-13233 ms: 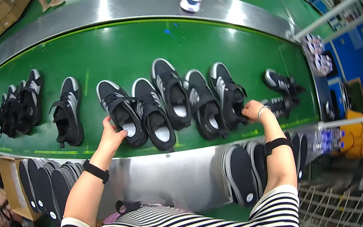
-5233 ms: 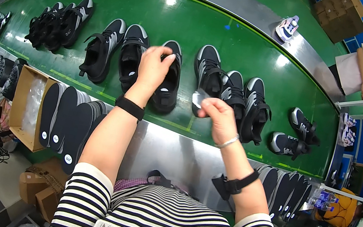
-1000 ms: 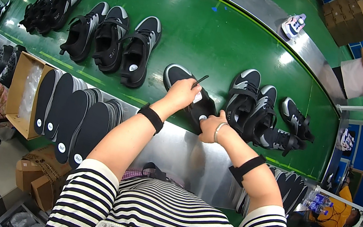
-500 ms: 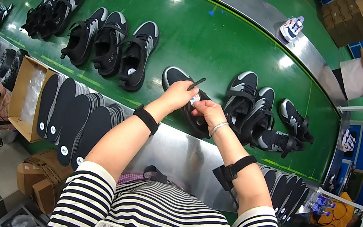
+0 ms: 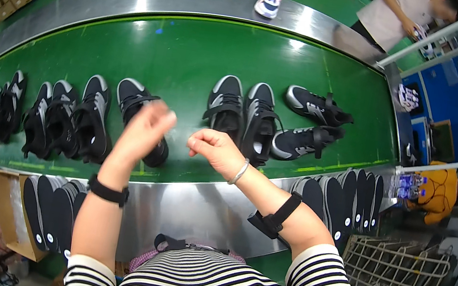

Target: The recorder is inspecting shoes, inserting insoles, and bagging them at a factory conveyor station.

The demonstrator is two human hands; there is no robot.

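My left hand [image 5: 149, 128] is smeared by motion over a black sneaker [image 5: 132, 95] with a grey toe, hiding the shoe's middle; its fingers are not clear enough to read. Bent inward and closed, the fingers of my right hand [image 5: 217, 148] are above the near part of the green belt, apart from any shoe; whatever they may pinch is hidden. Right of that hand stand two upright-laid black sneakers, a left one [image 5: 226, 101] and a right one [image 5: 261, 104], toes pointing away. Further right, a sneaker [image 5: 316, 106] and another one [image 5: 304, 143] lie sideways.
More black sneakers [image 5: 94, 107] line the green belt [image 5: 191, 44] at left. Stacked dark insoles lean along the near metal ledge [image 5: 193, 207], left and right. A cardboard box [image 5: 14, 215] sits at lower left, a wire rack [image 5: 395, 276] at lower right. Across the belt stands a person [image 5: 386, 17].
My view has swung right, so the shoes sit further left. Both hands have come apart; the white label and the dark strap end seen between them no longer show.
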